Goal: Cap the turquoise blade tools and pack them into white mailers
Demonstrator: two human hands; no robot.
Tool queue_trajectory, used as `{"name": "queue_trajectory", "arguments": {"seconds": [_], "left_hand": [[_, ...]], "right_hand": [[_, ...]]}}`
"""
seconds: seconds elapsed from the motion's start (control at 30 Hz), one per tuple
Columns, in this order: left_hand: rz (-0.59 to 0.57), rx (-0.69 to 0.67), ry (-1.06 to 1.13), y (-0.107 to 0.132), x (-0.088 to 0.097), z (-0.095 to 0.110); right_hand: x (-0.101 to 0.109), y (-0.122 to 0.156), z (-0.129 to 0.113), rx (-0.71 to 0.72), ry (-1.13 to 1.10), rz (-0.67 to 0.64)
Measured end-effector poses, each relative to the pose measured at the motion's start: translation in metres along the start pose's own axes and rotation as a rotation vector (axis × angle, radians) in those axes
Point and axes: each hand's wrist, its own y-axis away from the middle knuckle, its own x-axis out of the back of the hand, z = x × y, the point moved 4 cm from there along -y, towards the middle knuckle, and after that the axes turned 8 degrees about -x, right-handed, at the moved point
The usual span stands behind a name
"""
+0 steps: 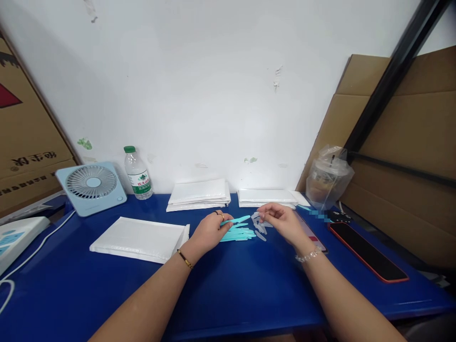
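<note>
Between thumb and fingers, my left hand [213,229] grips a slim teal eyebrow razor [242,219], its tip pointing right. More teal razors [238,234] lie in a loose pile on the blue table [228,294], just below that hand. My right hand [280,219] is closed in a pinch on a small translucent plastic cap [255,215]. Several similar caps [261,235] are scattered on the table right of the razors, under my right fingertips. The two hands are a short way apart.
White padded mailers [138,237] lie at left, with stacks of mailers [199,194] along the wall. A blue fan [93,185] and water bottle [137,173] stand back left. To the right are an orange-edged phone [368,251], another phone [313,235] and a bagged drink cup [327,178].
</note>
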Motion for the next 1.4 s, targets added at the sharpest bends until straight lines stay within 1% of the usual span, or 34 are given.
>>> {"name": "queue_trajectory", "arguments": {"seconds": [0.13, 0.27, 0.33, 0.4, 0.5, 0.57, 0.67, 0.7, 0.77, 0.87, 0.9, 1.0, 1.1, 1.27, 1.4], "left_hand": [[-0.022, -0.012, -0.006, 0.0, -0.001, 0.001], [-0.053, -0.035, 0.011, 0.0, -0.003, 0.005], [-0.071, -0.066, 0.011, 0.001, -0.004, 0.01], [-0.103, -0.095, -0.001, 0.003, -0.008, 0.015], [-0.179, -0.103, -0.038, 0.009, -0.019, 0.021], [-0.228, -0.101, -0.068, 0.013, -0.026, 0.024], [-0.264, -0.107, -0.114, 0.016, -0.033, 0.028], [-0.26, -0.107, -0.13, 0.016, -0.033, 0.028], [-0.217, -0.089, -0.175, 0.014, -0.03, 0.028], [-0.123, -0.028, -0.272, 0.008, -0.022, 0.021], [-0.111, -0.011, -0.3, 0.007, -0.021, 0.018], [-0.129, 0.012, -0.341, 0.003, -0.022, 0.009], [-0.143, 0.022, -0.319, 0.002, -0.024, 0.003], [-0.124, 0.05, -0.24, 0.001, -0.017, 0.004], [-0.108, 0.08, -0.191, 0.001, -0.011, 0.003]], "right_hand": [[-0.01, 0.001, 0.001, -0.008, 0.041, -0.05], [-0.021, 0.001, 0.007, -0.024, 0.065, -0.17], [-0.021, 0.002, 0.008, -0.03, 0.135, -0.216], [-0.014, 0.002, 0.007, -0.025, 0.25, -0.192], [0.0, 0.003, 0.006, -0.011, 0.482, -0.128], [0.005, 0.004, 0.009, -0.004, 0.651, -0.158], [0.002, 0.004, 0.015, 0.007, 0.836, -0.237], [0.0, 0.004, 0.017, 0.009, 0.875, -0.252], [-0.004, 0.004, 0.019, 0.005, 0.935, -0.255], [-0.006, 0.003, 0.02, -0.004, 1.004, -0.219], [-0.005, 0.003, 0.02, -0.001, 1.016, -0.201], [0.0, 0.002, 0.017, 0.027, 0.975, -0.157], [0.006, 0.003, 0.013, 0.023, 0.841, -0.148], [0.011, 0.004, 0.006, -0.014, 0.587, -0.134], [0.01, 0.003, 0.003, -0.028, 0.48, -0.136]]}}
